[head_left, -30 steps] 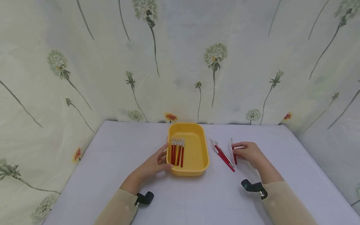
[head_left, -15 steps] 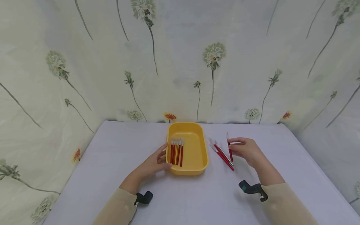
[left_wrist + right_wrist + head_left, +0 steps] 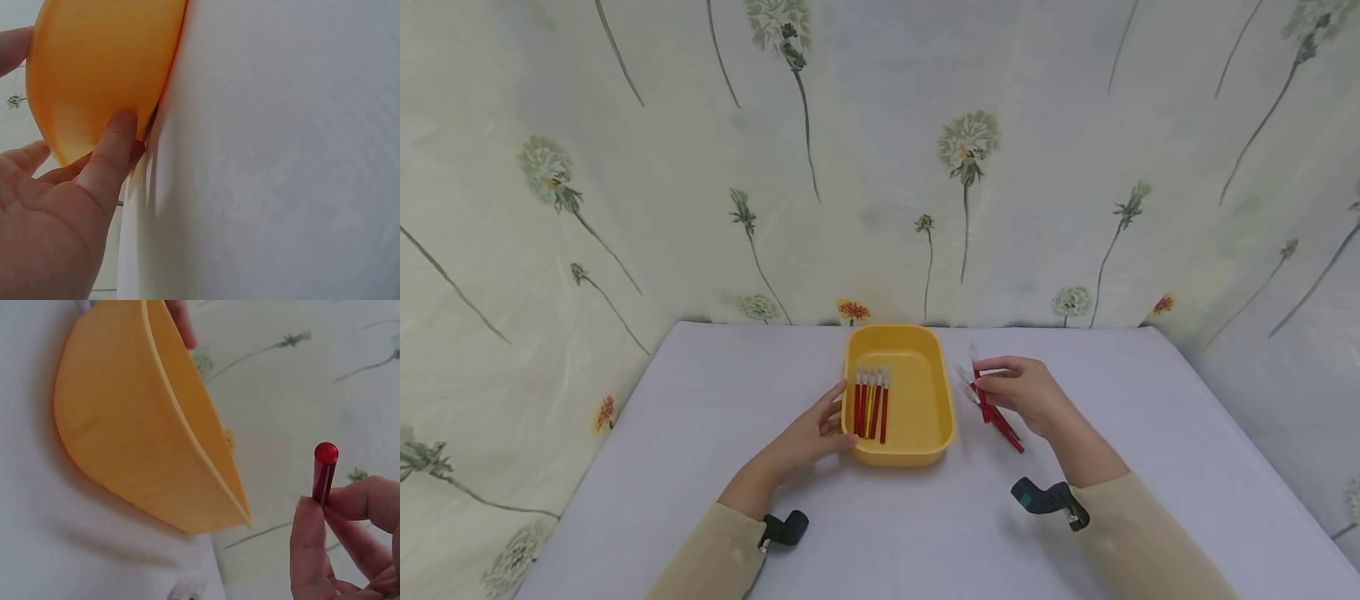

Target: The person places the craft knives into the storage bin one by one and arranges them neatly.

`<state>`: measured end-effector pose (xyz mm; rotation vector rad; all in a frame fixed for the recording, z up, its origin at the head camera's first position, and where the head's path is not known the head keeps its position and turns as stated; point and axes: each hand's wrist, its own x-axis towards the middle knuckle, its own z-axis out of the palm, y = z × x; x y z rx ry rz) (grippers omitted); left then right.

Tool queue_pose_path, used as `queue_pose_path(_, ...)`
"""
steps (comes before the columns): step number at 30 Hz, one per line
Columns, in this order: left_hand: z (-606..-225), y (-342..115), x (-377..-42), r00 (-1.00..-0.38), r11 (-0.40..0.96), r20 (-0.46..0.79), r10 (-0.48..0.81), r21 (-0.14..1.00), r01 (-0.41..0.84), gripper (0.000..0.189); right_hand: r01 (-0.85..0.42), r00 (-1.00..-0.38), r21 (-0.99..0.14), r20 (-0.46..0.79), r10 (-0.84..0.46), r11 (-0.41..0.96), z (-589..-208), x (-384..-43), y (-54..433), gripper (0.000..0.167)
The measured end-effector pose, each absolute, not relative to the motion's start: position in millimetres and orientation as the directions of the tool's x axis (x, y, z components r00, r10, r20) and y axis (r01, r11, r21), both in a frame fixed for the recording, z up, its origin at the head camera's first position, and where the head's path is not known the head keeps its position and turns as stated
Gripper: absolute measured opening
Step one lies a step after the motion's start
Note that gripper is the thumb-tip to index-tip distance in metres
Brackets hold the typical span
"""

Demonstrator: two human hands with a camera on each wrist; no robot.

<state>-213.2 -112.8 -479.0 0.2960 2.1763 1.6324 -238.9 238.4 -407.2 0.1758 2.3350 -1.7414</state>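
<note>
A yellow plastic tray (image 3: 925,408) stands on the table, and my left hand (image 3: 808,433) grips its left side, with fingers and thumb against the wall. Inside lie several slim paintbrushes (image 3: 872,408) side by side, mostly red-handled, one yellow, with pale tips. My right hand (image 3: 1026,396) pinches a red paintbrush (image 3: 982,403) between thumb and fingers, tip pointing away. In the right wrist view, the round end of that red brush (image 3: 325,454) points toward the camera, apart from the tray's wall (image 3: 125,425). Under the right hand lie other paintbrushes (image 3: 1009,436), partly hidden.
A white cloth covers the table (image 3: 760,358). Behind it hangs a backdrop (image 3: 880,167) printed with dandelions. A small black wrist camera (image 3: 786,527) sits at the left cuff, another black camera (image 3: 1048,500) at the right cuff.
My right hand has lifted the red paintbrush off the table and carried it left, over the loose brushes and closer to the tray. The left hand stays at the tray's side.
</note>
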Motion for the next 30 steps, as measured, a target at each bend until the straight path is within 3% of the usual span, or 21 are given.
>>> queue_pose_path(23,-476.0,-111.9,-211.7,-0.892,0.287,-0.188,0.411,0.956,-0.069,0.095,0.28,-0.949,-0.942,-0.301,-0.098,0.188,-414.4,-253.6,152.0,0.035)
queue_pose_path(30,-477.3,-112.6,-212.9,-0.893,0.268,-0.177,0.414,0.961,-0.067,0.093,0.259,-0.958,-0.939,-0.279,-0.059,0.228,-426.4,-261.2,133.5,0.031)
